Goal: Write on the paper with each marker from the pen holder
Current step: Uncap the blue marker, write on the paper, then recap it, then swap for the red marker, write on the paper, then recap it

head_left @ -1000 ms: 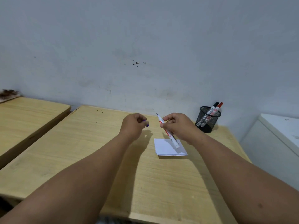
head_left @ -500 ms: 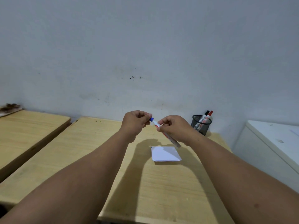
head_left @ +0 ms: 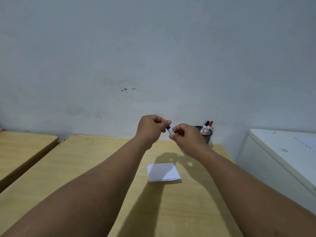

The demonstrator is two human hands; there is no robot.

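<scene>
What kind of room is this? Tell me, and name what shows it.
Probably a plain classroom or study room. Two bare wooden desks stand side by side against a scuffed, unpainted-looking wall, and a black mesh pen holder with markers stands by a sheet of paper. Nothing homely shows.

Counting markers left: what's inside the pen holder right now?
Two markers stand in the pen holder: a black-capped marker and a red-capped marker. The right hand covers its left side; anything there is hidden.
</scene>
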